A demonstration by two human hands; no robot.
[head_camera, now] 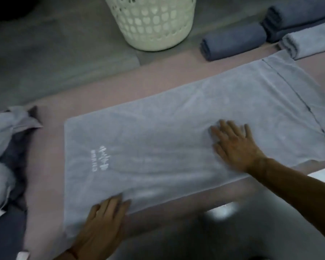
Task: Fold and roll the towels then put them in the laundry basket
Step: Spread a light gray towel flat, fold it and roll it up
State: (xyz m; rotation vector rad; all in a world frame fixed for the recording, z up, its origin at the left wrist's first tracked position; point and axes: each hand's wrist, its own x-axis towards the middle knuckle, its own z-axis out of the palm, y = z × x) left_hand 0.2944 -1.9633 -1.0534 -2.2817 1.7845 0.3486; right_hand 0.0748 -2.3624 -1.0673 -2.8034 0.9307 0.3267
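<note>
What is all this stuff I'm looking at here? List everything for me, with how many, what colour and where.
Flat towel: one, light grey, spread on the pink surface, white lettering near its left end.
Pink surface: one, under the flat towel.
Laundry basket: one, cream, perforated, top centre on the grey floor.
Rolled towels: at least three, dark blue-grey and lighter grey, top right; the exact count is hard to tell at the picture's edge.
Loose towels: a crumpled heap, light grey and dark, far left; count unclear.
Left hand: one, fingers on the flat towel's near edge.
Right hand: one, fingers spread, pressing flat on the towel's middle.
</note>
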